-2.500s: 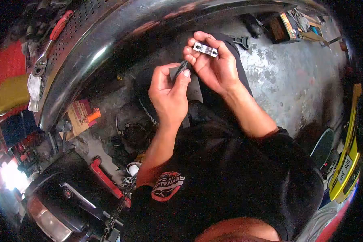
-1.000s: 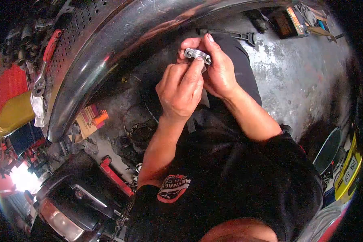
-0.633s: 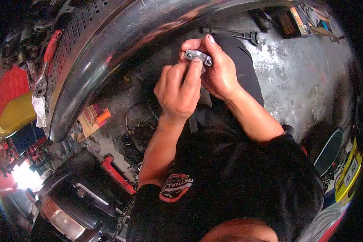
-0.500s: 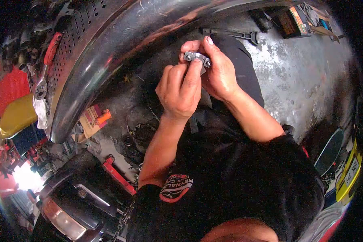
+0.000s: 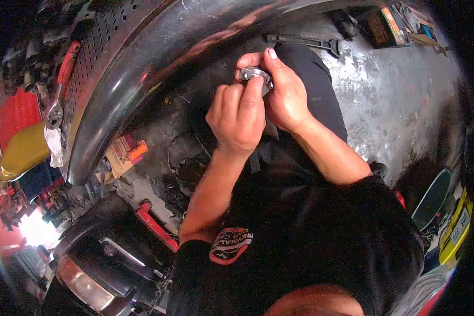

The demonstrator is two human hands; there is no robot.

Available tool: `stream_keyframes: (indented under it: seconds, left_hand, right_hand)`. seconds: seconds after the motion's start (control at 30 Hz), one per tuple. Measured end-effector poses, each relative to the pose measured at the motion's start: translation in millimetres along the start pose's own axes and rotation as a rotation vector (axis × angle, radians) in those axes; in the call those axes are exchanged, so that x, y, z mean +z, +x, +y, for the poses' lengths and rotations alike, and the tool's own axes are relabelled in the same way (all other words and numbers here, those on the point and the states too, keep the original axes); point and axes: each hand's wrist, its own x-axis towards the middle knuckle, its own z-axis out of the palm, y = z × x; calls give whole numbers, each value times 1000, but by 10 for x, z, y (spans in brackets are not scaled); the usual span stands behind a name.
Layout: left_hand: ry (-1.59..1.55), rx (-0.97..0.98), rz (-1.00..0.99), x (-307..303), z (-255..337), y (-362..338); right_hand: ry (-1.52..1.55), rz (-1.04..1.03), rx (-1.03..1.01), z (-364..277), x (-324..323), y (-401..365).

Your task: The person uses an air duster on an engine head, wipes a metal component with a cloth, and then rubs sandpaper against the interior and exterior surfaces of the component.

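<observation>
My right hand (image 5: pixel 285 94) holds a small grey metal clamp piece (image 5: pixel 255 73) with bolt holes at its ends, pinched between thumb and fingers above my knee. My left hand (image 5: pixel 238 117) presses against the underside of that piece with its fingertips; a dark strip it held earlier is hidden under the fingers. Both hands touch each other in front of a large shiny curved chrome fender (image 5: pixel 142 68).
A wrench (image 5: pixel 305 42) lies on the stained concrete floor (image 5: pixel 395 105) behind my knee. A red-handled ratchet (image 5: pixel 63 79) rests on perforated metal at the left. A box (image 5: pixel 384 26) sits far right, an orange-tipped item (image 5: pixel 134 152) and a red tool (image 5: pixel 155 226) lie below.
My left hand came up from apart to press against the clamp piece held by my right hand. The hands have stayed together, shifting slightly, over the last second.
</observation>
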Motion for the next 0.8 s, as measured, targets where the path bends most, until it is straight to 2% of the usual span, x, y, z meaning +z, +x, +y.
stream_keyframes:
  seconds: [0.07, 0.13, 0.17, 0.27, 0.33, 0.37, 0.4, 0.43, 0.47, 0.53, 0.57, 0.63, 0.8]
  left_hand:
    - [-262, -162, -54, 2, -16, -66]
    - [-348, -216, -51, -32, 12, -50]
    - [-271, -168, 0, -42, 57, 20]
    - [1, -126, -38, -135, 163, 142]
    - [-12, -370, -194, -226, 274, 290]
    - [-124, -614, -311, -288, 373, 427]
    - [-236, -685, -312, -297, 378, 404]
    - [-345, -759, -306, -308, 383, 379]
    - [-446, -652, -182, -278, 294, 221]
    - [-677, -596, 45, -230, 238, 84]
    - [-815, -657, 142, -212, 275, 50]
    - [-1012, -782, 132, -241, 298, 63]
    - [-1203, -1119, 33, -346, 330, 117]
  right_hand:
    - [16, -3, 7, -20, -13, -12]
    - [-4, -6, 16, -28, -12, -14]
    - [-32, -4, 18, -28, -11, -9]
    - [-101, 6, -9, -8, 13, 3]
    - [-75, 8, -3, -18, 13, 9]
    - [-29, 8, 24, -33, 6, 0]
    - [16, 7, 54, -39, 3, -17]
    - [61, -10, 56, -34, 2, -22]
    - [107, -30, 56, -31, 1, -5]
    - [241, -77, 76, -52, 1, 25]
    - [330, -97, 99, -68, -3, 10]
    - [495, -145, 145, -116, -21, -18]
    - [450, -107, 65, -74, 28, -11]
